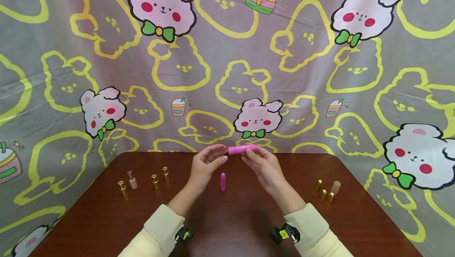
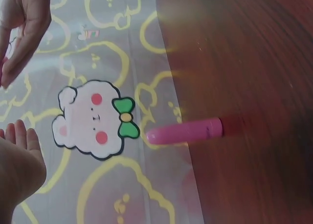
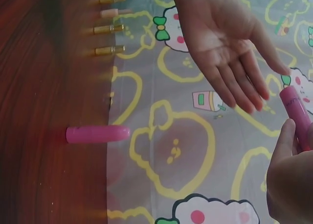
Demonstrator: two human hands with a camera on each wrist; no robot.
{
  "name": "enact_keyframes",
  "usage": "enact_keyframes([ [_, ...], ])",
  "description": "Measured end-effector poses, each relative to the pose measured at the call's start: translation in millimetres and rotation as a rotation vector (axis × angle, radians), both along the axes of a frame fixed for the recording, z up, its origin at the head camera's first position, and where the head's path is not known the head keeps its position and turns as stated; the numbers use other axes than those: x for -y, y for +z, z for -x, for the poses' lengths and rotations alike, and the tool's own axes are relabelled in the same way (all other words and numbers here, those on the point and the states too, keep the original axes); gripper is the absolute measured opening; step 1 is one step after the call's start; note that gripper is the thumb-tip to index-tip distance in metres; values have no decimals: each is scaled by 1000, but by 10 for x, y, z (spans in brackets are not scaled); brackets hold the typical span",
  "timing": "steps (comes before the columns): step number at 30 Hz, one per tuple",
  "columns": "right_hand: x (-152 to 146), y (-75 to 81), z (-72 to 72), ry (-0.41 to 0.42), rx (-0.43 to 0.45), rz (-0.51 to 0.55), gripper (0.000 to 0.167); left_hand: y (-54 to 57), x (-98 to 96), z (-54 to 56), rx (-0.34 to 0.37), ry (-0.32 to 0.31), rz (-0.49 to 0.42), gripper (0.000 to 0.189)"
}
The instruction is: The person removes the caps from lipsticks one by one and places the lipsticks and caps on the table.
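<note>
In the head view my right hand (image 1: 264,164) pinches a pink bullet-shaped tube (image 1: 241,149) between thumb and fingers, raised above the table and lying nearly level. Its flat end, with dark print, points toward my left hand (image 1: 207,162). The right wrist view shows the left palm turned up with loosely extended fingers (image 3: 237,84), holding nothing, apart from the tube (image 3: 295,111). A second pink tube (image 1: 222,182) stands upright on the table between and below the two hands. It shows whole in the left wrist view, rounded end up (image 2: 183,132).
On the table's left stand several small gold containers (image 1: 155,182) and a pinkish bottle with a thin stem (image 1: 132,181). At right are several rounded gold caps (image 1: 322,194) and a beige cylinder (image 1: 335,187). A patterned cloth (image 1: 209,103) hangs behind the brown table (image 1: 234,217).
</note>
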State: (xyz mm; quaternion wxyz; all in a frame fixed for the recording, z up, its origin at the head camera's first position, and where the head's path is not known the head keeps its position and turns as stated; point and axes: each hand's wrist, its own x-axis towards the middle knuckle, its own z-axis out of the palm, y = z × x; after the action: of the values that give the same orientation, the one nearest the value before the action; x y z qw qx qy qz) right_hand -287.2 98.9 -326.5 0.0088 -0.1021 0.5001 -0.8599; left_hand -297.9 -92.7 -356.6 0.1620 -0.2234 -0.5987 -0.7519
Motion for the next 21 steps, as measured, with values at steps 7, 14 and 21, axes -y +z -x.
enact_keyframes([
  [7,53,18,-23,26,-15,8,19,67,-118,-49,23,-16,-36,35],
  [14,103,30,-42,19,-9,5,33,92,-156,-58,24,-6,-49,32],
  [21,140,8,-50,27,4,40,28,102,-178,-57,17,0,-43,30],
])
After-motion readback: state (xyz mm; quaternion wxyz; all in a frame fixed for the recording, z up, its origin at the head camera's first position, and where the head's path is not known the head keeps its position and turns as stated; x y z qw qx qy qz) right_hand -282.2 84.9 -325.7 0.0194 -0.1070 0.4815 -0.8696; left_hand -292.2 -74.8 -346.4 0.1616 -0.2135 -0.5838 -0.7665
